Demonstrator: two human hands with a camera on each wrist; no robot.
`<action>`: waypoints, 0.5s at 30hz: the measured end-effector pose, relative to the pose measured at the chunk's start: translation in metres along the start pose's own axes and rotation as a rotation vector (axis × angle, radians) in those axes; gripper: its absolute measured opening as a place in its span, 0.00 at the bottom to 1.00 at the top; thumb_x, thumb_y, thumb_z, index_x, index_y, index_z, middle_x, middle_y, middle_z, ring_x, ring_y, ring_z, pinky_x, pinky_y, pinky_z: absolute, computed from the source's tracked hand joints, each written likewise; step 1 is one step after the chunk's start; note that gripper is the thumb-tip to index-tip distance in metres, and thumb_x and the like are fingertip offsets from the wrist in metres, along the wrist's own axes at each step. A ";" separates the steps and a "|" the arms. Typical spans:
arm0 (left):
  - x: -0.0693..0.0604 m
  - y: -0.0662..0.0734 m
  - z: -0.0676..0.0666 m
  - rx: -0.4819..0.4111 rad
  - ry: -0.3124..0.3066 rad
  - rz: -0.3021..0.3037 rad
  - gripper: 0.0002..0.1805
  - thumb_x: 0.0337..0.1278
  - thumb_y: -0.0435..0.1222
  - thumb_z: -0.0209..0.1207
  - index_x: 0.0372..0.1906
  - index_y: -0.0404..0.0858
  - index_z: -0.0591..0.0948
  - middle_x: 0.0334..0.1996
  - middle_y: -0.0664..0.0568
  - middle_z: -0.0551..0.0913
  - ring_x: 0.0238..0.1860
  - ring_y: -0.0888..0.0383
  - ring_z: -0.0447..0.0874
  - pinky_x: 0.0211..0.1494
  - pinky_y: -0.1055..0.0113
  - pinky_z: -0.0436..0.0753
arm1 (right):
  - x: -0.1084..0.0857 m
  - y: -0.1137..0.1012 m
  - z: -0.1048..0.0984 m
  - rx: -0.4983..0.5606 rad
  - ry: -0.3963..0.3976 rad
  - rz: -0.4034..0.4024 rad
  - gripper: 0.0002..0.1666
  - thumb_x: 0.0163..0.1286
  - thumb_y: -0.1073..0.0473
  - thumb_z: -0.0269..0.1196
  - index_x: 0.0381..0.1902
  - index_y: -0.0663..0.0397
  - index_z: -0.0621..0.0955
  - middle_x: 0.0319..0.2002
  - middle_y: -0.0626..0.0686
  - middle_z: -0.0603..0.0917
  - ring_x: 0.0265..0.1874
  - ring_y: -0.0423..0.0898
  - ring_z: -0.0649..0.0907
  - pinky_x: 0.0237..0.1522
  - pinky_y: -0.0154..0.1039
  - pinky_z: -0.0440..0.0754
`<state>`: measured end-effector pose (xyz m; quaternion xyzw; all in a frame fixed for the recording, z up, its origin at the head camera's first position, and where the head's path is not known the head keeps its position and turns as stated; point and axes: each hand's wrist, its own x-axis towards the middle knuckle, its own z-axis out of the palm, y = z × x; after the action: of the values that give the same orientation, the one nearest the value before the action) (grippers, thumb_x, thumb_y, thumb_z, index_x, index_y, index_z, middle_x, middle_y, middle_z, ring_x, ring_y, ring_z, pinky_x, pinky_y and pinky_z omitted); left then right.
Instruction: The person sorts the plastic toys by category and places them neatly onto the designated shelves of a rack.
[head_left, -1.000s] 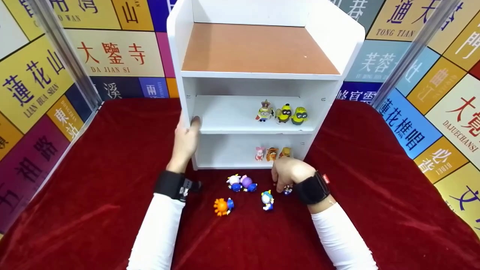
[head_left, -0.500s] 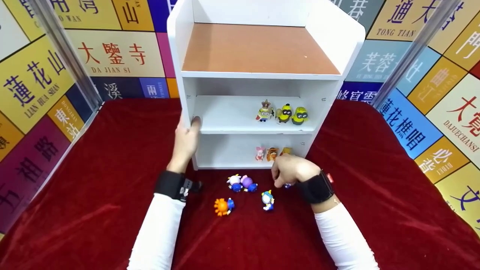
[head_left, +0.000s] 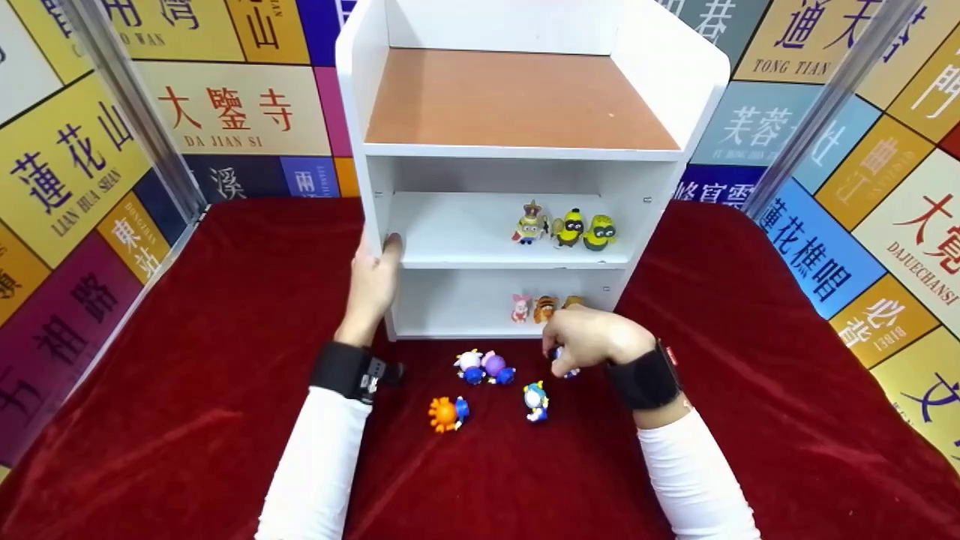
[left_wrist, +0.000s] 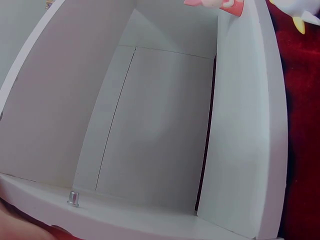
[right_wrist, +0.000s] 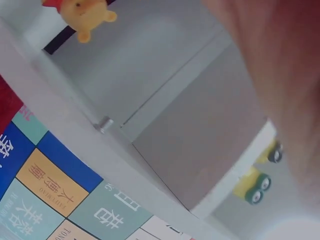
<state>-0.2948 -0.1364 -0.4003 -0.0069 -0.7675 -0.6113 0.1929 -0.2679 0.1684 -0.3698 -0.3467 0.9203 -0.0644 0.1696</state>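
One small figurine [head_left: 571, 372], best held lightly, is pinched beneath the right hand [head_left: 598, 337] as the left hand [head_left: 373, 283] grips the white shelf [head_left: 457, 227].

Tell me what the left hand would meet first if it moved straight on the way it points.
Most likely the side panel of the white shelf unit, since the left hand grips that panel at its front edge. How far back the hand reaches along the outer face is unclear.
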 end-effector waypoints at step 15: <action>-0.001 0.000 0.000 0.008 -0.021 0.009 0.35 0.72 0.39 0.48 0.80 0.42 0.55 0.75 0.38 0.64 0.76 0.44 0.64 0.79 0.49 0.63 | -0.057 -0.015 -0.048 0.110 0.584 -0.240 0.14 0.60 0.67 0.72 0.45 0.56 0.87 0.40 0.52 0.86 0.36 0.42 0.84 0.38 0.35 0.86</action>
<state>-0.2944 -0.1362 -0.4005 -0.0163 -0.7719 -0.6072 0.1875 -0.2357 0.1952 -0.3063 -0.4102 0.8776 -0.2302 -0.0921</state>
